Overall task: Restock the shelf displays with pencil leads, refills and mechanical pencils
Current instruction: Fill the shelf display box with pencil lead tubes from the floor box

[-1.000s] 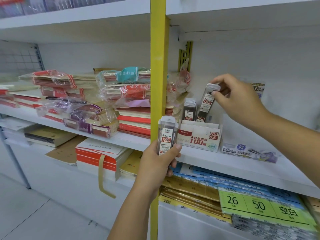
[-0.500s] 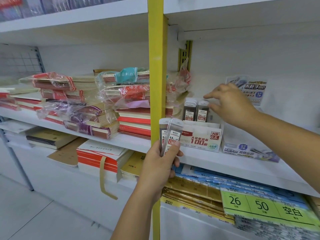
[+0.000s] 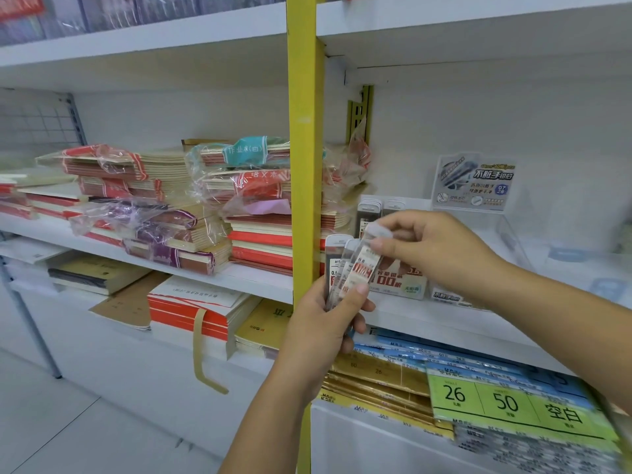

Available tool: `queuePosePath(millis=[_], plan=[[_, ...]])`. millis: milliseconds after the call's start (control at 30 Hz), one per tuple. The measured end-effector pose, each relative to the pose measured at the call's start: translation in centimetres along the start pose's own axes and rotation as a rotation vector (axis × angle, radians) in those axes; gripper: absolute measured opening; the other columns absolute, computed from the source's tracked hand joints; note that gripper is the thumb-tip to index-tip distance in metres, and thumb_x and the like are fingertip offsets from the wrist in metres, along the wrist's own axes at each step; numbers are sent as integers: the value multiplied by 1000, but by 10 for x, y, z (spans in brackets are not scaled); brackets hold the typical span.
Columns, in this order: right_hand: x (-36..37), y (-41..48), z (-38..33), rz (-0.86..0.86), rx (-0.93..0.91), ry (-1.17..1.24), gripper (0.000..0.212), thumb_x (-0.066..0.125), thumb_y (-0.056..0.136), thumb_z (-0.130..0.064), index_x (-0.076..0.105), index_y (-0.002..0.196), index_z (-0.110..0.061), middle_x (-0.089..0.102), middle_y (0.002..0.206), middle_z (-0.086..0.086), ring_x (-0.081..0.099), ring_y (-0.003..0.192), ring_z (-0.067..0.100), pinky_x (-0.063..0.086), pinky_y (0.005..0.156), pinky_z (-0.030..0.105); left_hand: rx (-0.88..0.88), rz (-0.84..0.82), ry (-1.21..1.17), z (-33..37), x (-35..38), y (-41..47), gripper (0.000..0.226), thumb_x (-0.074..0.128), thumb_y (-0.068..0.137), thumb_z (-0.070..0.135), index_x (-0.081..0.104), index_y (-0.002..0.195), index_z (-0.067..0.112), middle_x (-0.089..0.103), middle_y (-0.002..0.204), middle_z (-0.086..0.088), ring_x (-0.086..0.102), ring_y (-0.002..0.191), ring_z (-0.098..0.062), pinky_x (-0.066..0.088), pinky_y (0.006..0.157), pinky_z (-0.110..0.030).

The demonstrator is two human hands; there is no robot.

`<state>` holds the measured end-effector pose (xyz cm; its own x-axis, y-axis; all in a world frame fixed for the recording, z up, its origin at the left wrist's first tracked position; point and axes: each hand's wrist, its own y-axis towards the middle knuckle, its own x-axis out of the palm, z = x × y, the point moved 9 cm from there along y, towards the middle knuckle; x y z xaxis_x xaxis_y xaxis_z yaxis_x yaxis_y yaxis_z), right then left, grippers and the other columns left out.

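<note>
— Left hand (image 3: 321, 323) is curled around a small fan of lead cases (image 3: 337, 268), thumb across their labels, just in front of the yellow upright (image 3: 302, 165). The fan looks loosely held.
— And the right hand (image 3: 434, 254)?
— Thumb and forefinger pinch the cap end of the front case (image 3: 371, 258). If it pulls at a slant, I'd say the neighbours slide out too and drop past the shelf (image 3: 444, 319) edge.
— Could the cap give way?
— Possibly, since the pinch sits right at the lid. Beyond that, the display box (image 3: 400, 282) has standing cases (image 3: 369, 210) rising behind its printed front. A careless insert could topple them. The advert card (image 3: 475, 183) stands further back to the right, probably out of harm's way.
</note>
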<state>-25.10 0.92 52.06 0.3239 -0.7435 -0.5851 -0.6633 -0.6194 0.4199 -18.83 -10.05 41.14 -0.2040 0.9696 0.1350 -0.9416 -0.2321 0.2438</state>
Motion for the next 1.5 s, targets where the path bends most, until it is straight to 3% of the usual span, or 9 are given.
queuePosePath(millis=[167,267,467,633,733,1033,1200,1333,1500], plan=[[-60,11,7,343,-28,118,9,60,94,-20,63,96,-28,74,83,-9,71,69,14,51,56,27,-44,66,-27,-6,-12,3,25,60,93,42,64,112,25,71,81,4,57,64,-8,42,47,-20],[-87,17,-4,466,-155,-60,13,58,95,-21,57,91,-33,70,80,-8,68,72,9,50,60,24,-69,91,-66,-10,-18,4,16,55,100,29,64,112,34,73,88,1,58,65,-8,42,47,-20],[-57,39,1,243,-217,-705,10,58,94,-25,59,103,-21,64,87,-5,53,70,5,34,58,19,-72,119,-85,-11,-21,5,21,53,101,26,65,107,41,74,91,0,59,66,-8,43,47,-21],[-58,50,7,263,-104,-603,27,63,91,-25,55,117,-22,61,90,-7,60,82,14,48,72,32,-73,125,-61,-11,-21,6,19,53,101,27,65,104,42,74,93,0,62,69,-8,45,49,-21],[-59,56,9,270,-83,-548,22,65,90,-23,53,108,-24,62,89,-6,62,80,13,51,70,32,-58,114,-33,-11,-21,7,16,53,102,28,62,112,38,76,95,3,68,72,-7,49,52,-20],[-49,60,24,213,-52,-961,31,61,92,-35,65,119,-21,47,103,2,46,108,23,40,83,36,-46,73,-29,-9,-16,7,18,56,99,30,61,116,34,77,99,6,75,88,-13,57,62,-23],[-50,30,4,296,-139,-689,27,52,96,-32,66,118,-25,57,100,-7,53,97,12,44,83,30,-32,53,-23,-6,-13,6,18,56,98,31,61,115,36,77,100,7,75,89,-13,57,63,-22],[-7,2,-3,-5,-70,-299,25,53,88,-48,60,112,-45,65,87,-28,57,84,-14,44,64,6,-14,29,-43,-2,-7,5,16,58,99,32,66,109,40,77,101,3,75,88,-15,56,62,-21],[0,-3,2,37,-19,-81,17,66,89,-31,61,98,-43,72,84,-13,66,73,1,51,62,16,-5,-15,-54,-1,5,3,16,58,97,38,67,107,45,77,101,0,74,83,-15,54,56,-20]])
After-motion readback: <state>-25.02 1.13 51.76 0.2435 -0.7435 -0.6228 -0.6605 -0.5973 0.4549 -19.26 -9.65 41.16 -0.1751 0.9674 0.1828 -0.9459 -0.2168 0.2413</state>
